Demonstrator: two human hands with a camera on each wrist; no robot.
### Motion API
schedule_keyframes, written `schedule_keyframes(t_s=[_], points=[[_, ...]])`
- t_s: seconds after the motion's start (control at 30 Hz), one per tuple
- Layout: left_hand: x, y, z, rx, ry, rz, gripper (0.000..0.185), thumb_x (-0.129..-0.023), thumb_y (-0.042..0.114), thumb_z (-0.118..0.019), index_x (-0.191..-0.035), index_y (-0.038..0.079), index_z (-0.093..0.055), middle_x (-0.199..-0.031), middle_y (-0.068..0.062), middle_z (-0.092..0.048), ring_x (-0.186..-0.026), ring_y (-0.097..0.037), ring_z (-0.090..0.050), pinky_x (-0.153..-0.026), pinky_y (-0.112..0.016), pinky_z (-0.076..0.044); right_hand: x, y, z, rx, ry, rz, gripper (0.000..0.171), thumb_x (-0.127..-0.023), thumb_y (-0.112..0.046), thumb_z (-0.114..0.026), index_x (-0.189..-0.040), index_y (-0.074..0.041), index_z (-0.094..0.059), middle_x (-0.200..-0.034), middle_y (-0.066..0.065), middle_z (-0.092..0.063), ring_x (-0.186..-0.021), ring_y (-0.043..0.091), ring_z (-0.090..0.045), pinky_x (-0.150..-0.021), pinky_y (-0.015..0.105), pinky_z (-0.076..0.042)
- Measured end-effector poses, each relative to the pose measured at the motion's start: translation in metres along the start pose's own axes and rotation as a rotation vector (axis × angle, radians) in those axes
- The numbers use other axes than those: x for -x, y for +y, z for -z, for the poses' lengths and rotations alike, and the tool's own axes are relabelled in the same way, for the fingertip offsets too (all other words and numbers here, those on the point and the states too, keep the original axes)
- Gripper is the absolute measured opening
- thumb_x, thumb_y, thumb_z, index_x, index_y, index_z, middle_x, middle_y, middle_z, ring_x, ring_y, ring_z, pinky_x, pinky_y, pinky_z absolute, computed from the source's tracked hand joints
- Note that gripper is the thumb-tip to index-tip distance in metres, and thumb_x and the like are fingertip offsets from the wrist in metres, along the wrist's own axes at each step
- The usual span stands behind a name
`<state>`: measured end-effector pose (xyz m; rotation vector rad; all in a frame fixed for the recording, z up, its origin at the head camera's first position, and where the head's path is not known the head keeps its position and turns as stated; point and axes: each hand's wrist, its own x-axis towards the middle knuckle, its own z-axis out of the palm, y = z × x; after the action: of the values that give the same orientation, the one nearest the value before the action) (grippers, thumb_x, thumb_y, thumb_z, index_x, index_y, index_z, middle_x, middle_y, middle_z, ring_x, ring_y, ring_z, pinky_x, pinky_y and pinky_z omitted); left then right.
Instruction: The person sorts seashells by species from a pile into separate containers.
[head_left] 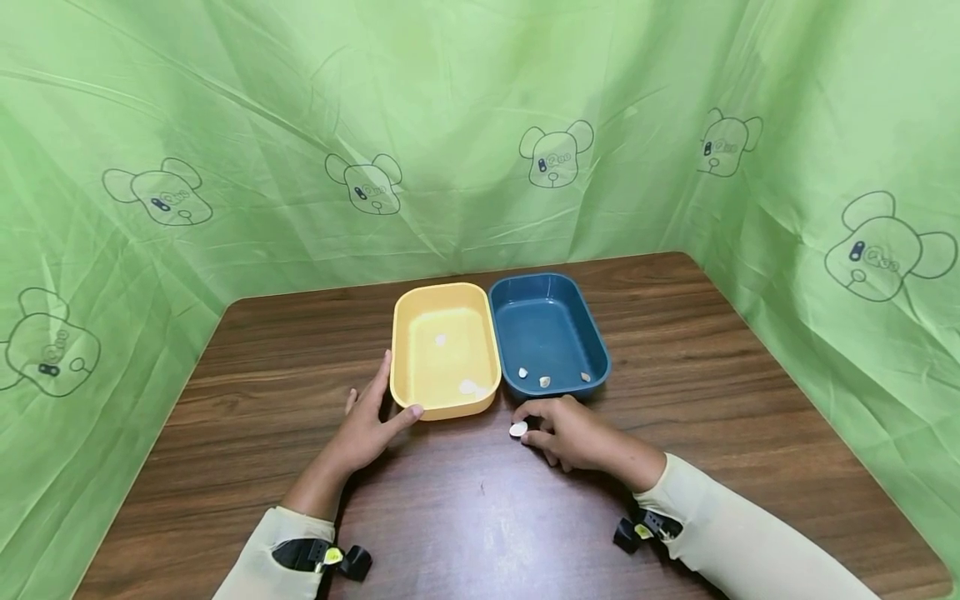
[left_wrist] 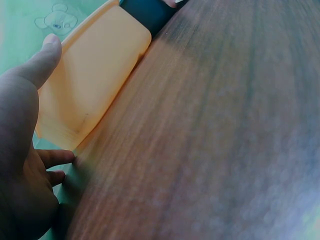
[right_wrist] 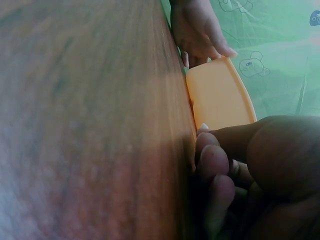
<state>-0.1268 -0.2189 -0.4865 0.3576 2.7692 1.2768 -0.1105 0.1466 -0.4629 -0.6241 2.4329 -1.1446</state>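
My right hand (head_left: pixel 573 433) is low over the table, in front of the blue tray. Its thumb and forefinger pinch a small, flat, white shell-like piece (head_left: pixel 518 429). Only a bit of that white piece (right_wrist: pixel 204 127) shows past the fingertips in the right wrist view. My left hand (head_left: pixel 367 429) rests against the near left corner of the yellow tray (head_left: pixel 446 412), thumb at the front rim and fingers spread along the side. Pale pieces (head_left: pixel 468 387) lie inside the yellow tray. The blue tray (head_left: pixel 551 393) holds several small whitish pieces (head_left: pixel 544 382) near its front wall.
The two trays stand side by side on a dark wood-grain table (head_left: pixel 300 358). Green cloth (head_left: pixel 465 100) printed with mouse-like heads hangs around the table's back and sides. Both forearms wear pale sleeves with black wrist straps (head_left: pixel 300 554).
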Motion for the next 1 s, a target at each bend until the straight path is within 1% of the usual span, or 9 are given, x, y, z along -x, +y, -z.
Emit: schedule_keyframes(t_s=[0.13,0.23,0.37,0.43,0.53,0.67,0.8,1.0], points=[[0.001,0.000,0.000,-0.005,-0.001,0.002,0.108,-0.104,0.051,-0.071,-0.177,0.032,0.007,-0.186,-0.007,-0.008,-0.171,-0.043,-0.016,-0.125,-0.082,0.012,0.001,0.000,-0.001,-0.042,-0.013,0.003,0.019,-0.106,-0.008,-0.071,-0.124,-0.013,-0.074,-0.053,0.000,-0.060,-0.036,0.007,-0.051,-0.038,0.030,-0.049],[0.001,0.000,-0.001,-0.009,-0.002,0.003,0.108,-0.105,0.051,-0.071,-0.177,0.031,0.007,-0.186,-0.007,-0.008,-0.170,-0.043,-0.016,-0.125,-0.082,0.012,0.001,0.000,-0.002,-0.093,-0.017,0.014,0.016,-0.105,-0.008,-0.073,-0.120,-0.013,-0.074,-0.054,0.001,-0.061,-0.037,0.008,-0.051,-0.038,0.030,-0.048],[0.001,0.001,-0.001,-0.011,-0.002,0.004,0.108,-0.104,0.052,-0.071,-0.177,0.032,0.007,-0.185,-0.008,-0.009,-0.170,-0.043,-0.017,-0.125,-0.082,0.012,0.002,0.000,-0.002,-0.183,-0.012,0.019,0.012,-0.101,-0.010,-0.077,-0.113,-0.014,-0.077,-0.055,-0.003,-0.058,-0.038,0.007,-0.049,-0.037,0.028,-0.044],[0.000,0.001,-0.001,-0.011,-0.001,0.003,0.108,-0.104,0.052,-0.071,-0.177,0.032,0.007,-0.185,-0.008,-0.010,-0.170,-0.043,-0.017,-0.125,-0.082,0.012,0.001,-0.001,-0.001,-0.202,0.003,0.043,0.011,-0.098,-0.012,-0.081,-0.109,-0.013,-0.078,-0.055,-0.005,-0.054,-0.040,0.005,-0.047,-0.039,0.024,-0.041],[0.000,0.001,-0.001,-0.011,-0.001,0.003,0.108,-0.104,0.052,-0.071,-0.177,0.032,0.007,-0.185,-0.007,-0.009,-0.170,-0.043,-0.017,-0.125,-0.082,0.012,0.001,-0.003,0.000,-0.200,0.031,0.085,0.010,-0.096,-0.013,-0.083,-0.106,-0.013,-0.081,-0.055,-0.008,-0.050,-0.044,0.002,-0.044,-0.042,0.020,-0.036],[0.001,0.001,-0.001,-0.007,-0.001,0.002,0.108,-0.104,0.051,-0.071,-0.177,0.031,0.006,-0.186,-0.007,-0.009,-0.170,-0.042,-0.017,-0.125,-0.082,0.011,0.000,-0.006,0.001,-0.197,0.081,0.126,0.011,-0.093,-0.011,-0.086,-0.103,-0.012,-0.082,-0.055,-0.010,-0.046,-0.048,0.000,-0.041,-0.046,0.017,-0.033],[0.001,0.002,0.000,-0.007,0.001,0.002,0.109,-0.104,0.051,-0.072,-0.177,0.031,0.006,-0.185,-0.008,-0.009,-0.170,-0.043,-0.016,-0.125,-0.082,0.011,0.000,-0.008,0.001,-0.215,0.119,0.145,0.011,-0.092,-0.009,-0.086,-0.102,-0.010,-0.082,-0.056,-0.010,-0.044,-0.050,0.000,-0.039,-0.048,0.017,-0.032],[0.001,0.001,0.000,-0.005,0.001,0.004,0.109,-0.104,0.051,-0.072,-0.177,0.030,0.006,-0.185,-0.008,-0.009,-0.170,-0.043,-0.016,-0.125,-0.082,0.012,0.001,-0.014,0.003,-0.202,0.160,0.146,0.010,-0.093,-0.009,-0.086,-0.101,-0.012,-0.081,-0.057,-0.011,-0.042,-0.052,0.000,-0.038,-0.050,0.017,-0.031]])
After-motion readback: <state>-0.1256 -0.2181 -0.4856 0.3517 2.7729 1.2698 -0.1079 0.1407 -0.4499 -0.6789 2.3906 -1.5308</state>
